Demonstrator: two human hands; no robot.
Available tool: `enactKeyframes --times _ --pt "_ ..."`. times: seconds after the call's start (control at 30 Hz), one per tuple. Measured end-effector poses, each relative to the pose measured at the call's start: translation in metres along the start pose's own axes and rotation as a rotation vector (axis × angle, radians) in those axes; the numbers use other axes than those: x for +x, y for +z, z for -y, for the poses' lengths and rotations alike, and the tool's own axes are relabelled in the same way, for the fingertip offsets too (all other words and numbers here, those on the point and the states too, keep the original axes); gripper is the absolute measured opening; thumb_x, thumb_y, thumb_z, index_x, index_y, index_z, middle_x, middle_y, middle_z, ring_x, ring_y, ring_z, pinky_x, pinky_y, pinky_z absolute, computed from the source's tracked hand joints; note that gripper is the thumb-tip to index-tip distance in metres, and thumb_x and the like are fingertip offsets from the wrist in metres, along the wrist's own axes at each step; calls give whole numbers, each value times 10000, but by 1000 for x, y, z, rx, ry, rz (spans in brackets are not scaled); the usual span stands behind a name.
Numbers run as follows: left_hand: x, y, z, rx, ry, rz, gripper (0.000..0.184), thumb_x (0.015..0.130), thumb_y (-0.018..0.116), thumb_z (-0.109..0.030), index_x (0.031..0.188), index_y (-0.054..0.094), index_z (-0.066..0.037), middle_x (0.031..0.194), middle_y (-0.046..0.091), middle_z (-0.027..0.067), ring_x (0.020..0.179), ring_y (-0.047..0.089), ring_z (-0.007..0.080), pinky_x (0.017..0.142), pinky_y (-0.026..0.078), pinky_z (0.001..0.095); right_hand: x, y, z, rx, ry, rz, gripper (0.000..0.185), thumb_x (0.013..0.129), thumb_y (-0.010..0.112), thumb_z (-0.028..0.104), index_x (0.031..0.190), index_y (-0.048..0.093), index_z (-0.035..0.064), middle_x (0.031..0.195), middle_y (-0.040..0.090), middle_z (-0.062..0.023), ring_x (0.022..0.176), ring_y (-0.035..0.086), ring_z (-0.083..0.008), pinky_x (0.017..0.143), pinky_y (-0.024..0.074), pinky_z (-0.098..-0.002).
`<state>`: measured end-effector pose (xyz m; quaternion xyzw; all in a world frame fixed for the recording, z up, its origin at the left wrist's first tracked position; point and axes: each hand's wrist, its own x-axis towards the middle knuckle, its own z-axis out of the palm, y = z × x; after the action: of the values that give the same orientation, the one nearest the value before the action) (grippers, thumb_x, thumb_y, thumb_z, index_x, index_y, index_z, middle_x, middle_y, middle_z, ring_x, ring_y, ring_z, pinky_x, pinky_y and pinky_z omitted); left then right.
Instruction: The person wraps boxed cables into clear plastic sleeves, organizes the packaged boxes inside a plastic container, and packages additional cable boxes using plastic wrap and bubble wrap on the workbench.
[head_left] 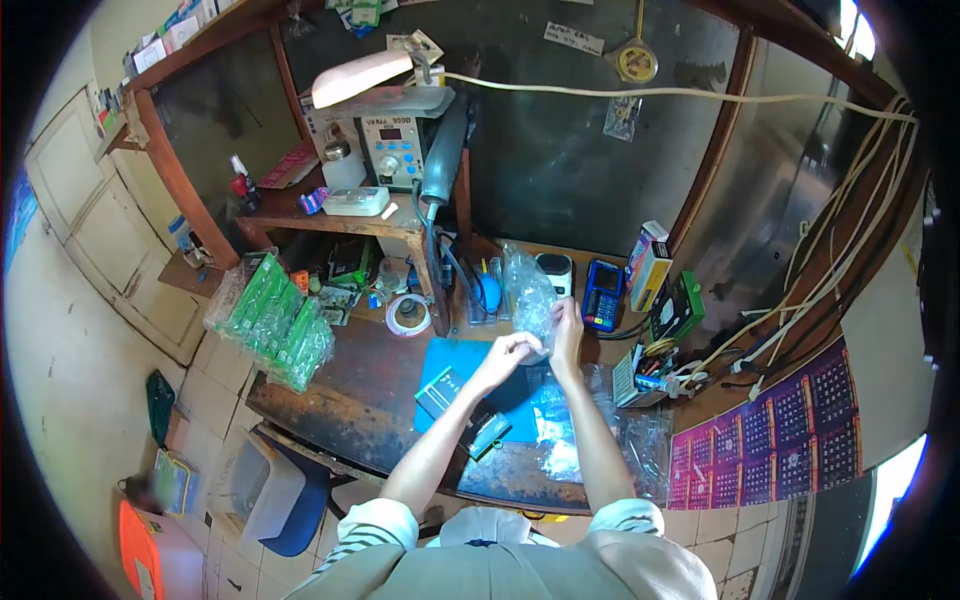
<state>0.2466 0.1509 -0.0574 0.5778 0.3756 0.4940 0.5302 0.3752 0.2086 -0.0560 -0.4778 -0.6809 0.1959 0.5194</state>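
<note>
Single head-worn view, wide round fisheye, looking forward and down, near above a workbench [375,375]

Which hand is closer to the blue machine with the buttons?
Right. The right hand is just left of the blue machine; the left hand is farther left and nearer the person.

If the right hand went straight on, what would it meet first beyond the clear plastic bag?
Probably the white device, which appears just ahead of the right hand, though depth is unclear.
</note>
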Motion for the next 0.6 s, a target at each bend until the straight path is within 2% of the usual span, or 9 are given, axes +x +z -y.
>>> enactKeyframes --times 0.07,0.13,0.17,0.23,0.27,0.3,0.33,0.47,0.6 --pt "-11 6 -9 -54 35 -7 117 792 453 -62 837 550 -15 811 554 12 772 493 84 728 385 220 10 9 -13 -97 64 -10 189 705 449 -80 864 475 18 739 473 -116 714 511 -257 656 417 -328" --pt "-18 10 -15 453 114 -174 139 768 464 -24 856 570 -44 720 511 40 686 496 117 631 378 214 13 10 -2 -119 63 -12 173 699 484 -80 843 469 14 717 498 -117 759 533 -257 677 419 -331" --pt "-19 7 -7 556 158 -174 161 774 505 -69 923 563 -85 769 498 68 750 519 182 672 388 281 11 9 2 77 66 13 185 700 504 -75 859 477 16 773 516 -127 804 541 -272 704 421 -338" --pt "-19 6 -9 750 196 -225 213 772 528 -102 985 548 -99 858 498 83 840 506 212 710 381 319 11 7 10 330 -35 47 302 674 537 -121 944 501 10 935 527 -131 929 555 -257 797 444 -314" --pt "-18 6 -9 947 242 -267 277 771 552 -136 1046 533 -114 948 498 99 929 494 243 749 374 358 9 -4 10 130 -109 102 376 690 538 -106 1043 503 19 1026 504 -148 983 522 -287 844 421 -336" --pt "-18 2 -5 913 122 -201 412 789 551 -173 1188 452 -145 1107 434 113 1091 395 278 861 321 404 3 -12 13 76 -83 101 395 695 542 -100 1066 501 26 1054 495 -152 1012 499 -300 866 404 -340" --pt "-17 0 -4 947 69 -189 433 782 560 -180 1202 456 -149 1170 415 116 1138 357 292 923 302 402 -3 -19 12 19 -55 98 414 699 546 -95 1090 498 34 1083 486 -157 1042 477 -313 888 386 -344" --pt "-12 -8 19 1050 92 -130 516 744 606 -192 1233 445 -165 1316 314 134 1212 264 332 998 231 439 -38 -48 -7 -70 -25 215 371 741 560 -11 1104 495 37 1146 460 -165 1077 450 -328 909 363 -356" --pt "-25 21 -18 1118 226 -338 529 722 624 -157 1217 439 -144 1325 272 195 1213 245 386 1000 207 468 -83 -91 3 -103 -22 336 368 768 573 65 1125 489 30 1181 445 -170 1112 430 -330 916 361 -359"
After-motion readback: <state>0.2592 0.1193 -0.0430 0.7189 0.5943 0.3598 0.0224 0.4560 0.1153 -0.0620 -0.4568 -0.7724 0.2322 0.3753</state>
